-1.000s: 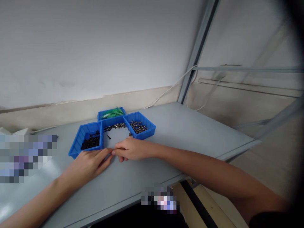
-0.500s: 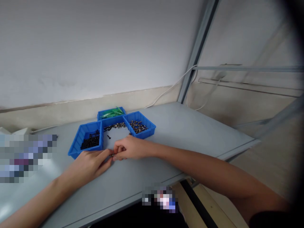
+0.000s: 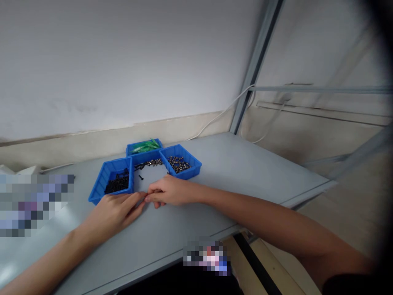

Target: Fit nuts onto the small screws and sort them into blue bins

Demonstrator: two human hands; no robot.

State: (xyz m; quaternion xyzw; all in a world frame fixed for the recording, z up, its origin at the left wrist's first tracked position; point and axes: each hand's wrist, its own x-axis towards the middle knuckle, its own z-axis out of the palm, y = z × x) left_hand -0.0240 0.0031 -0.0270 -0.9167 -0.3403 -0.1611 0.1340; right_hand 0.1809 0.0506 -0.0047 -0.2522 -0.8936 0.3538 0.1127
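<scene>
My left hand (image 3: 121, 209) rests low over the grey table, thumb and fingers pinched together. Its fingertips meet those of my right hand (image 3: 172, 190), also closed in a pinch. Between them is a small metal piece, almost wholly covered by the fingers; its exact kind does not show. Just beyond the left hand stands a blue bin (image 3: 100, 180) of black screws (image 3: 118, 183). Behind the right hand is another blue bin (image 3: 193, 170) with small shiny metal fasteners (image 3: 178, 164). One loose black screw (image 3: 141, 177) lies on the table between the bins.
A third blue bin (image 3: 129, 149) at the back holds green slender pieces (image 3: 145, 146). In front of it, several metal fasteners (image 3: 150, 163) lie in a row. A metal upright (image 3: 256, 61) and white cable (image 3: 215, 119) stand by the wall; the table's front edge (image 3: 159, 262) is near me.
My right fingers have shifted slightly, with the thumb now covering the small metal piece that showed between the fingertips. Both hands stay in nearly the same place.
</scene>
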